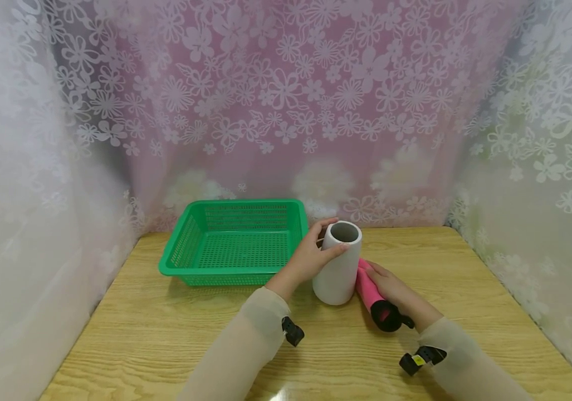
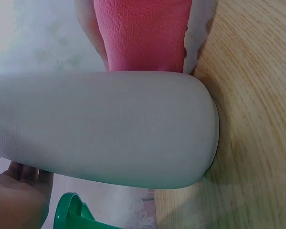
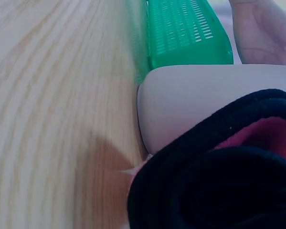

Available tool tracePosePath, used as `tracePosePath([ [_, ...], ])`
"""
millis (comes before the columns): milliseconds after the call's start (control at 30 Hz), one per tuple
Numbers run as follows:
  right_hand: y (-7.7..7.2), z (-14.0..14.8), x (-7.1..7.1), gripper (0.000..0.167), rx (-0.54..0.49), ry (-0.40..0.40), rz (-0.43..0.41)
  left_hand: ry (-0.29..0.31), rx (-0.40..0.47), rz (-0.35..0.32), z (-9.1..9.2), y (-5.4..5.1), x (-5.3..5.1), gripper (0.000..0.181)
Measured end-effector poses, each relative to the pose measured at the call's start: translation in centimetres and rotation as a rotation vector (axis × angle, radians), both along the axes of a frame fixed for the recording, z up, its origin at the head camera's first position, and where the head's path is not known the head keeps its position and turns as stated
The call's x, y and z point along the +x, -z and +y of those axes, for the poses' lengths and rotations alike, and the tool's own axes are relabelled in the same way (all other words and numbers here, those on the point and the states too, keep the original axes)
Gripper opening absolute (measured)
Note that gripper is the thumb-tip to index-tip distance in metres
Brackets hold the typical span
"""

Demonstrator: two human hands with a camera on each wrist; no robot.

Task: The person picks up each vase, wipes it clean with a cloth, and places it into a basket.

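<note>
Two hands: I watch both from my far-off seat, one on each side of the white vase (image 1: 337,275), over the wooden tabletop (image 1: 180,340).
Left hand (image 1: 314,256): it grips the white vase near the top, thumb on the front, fingers round the far side.
Right hand (image 1: 390,287): it holds the pink fuzzy thing (image 1: 368,288) by its far part; how tight, I can't tell.
White vase: it stands tall on the tabletop, with its round hole facing up. Its long way runs straight up and down.
Pink fuzzy thing: it is just right of the white vase. Its long way slants. One end points at the vase, and the black end (image 1: 391,321) comes back toward the person and a bit right.
Touching or not: the pink and the white look very close, but I can't tell if they meet.
Nearer hand: right for the pink fuzzy thing, left for the white vase.
Green basket (image 1: 225,271): it sits left of the white vase, past the left hand.
What I'd mind most: I think it's the slant. The pink leans, the white stands straight, so they don't line up.
</note>
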State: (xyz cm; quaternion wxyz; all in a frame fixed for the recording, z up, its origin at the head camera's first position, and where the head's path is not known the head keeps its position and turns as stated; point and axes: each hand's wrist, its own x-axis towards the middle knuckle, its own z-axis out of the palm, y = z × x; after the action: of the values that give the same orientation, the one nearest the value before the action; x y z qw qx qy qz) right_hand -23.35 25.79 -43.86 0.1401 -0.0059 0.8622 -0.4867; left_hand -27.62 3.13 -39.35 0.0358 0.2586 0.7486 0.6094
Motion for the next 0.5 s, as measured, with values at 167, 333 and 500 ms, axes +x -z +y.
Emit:
tracePosePath([
  [167, -0.5, 0.6, 0.3, 0.063, -0.012, -0.003, 0.022, 0.033, 0.026, -0.025, 0.0, 0.0, -0.4, 0.060],
  [333, -1.5, 1.1, 0.6, 0.065, 0.009, 0.007, 0.052, 0.058, 0.040, -0.046, 0.0, 0.0, -0.6, 0.060],
  [500, -2.2, 1.6, 0.8, 0.068, 0.016, 0.007, 0.063, 0.089, 0.064, -0.039, 0.0, -0.2, -0.8, 0.058],
])
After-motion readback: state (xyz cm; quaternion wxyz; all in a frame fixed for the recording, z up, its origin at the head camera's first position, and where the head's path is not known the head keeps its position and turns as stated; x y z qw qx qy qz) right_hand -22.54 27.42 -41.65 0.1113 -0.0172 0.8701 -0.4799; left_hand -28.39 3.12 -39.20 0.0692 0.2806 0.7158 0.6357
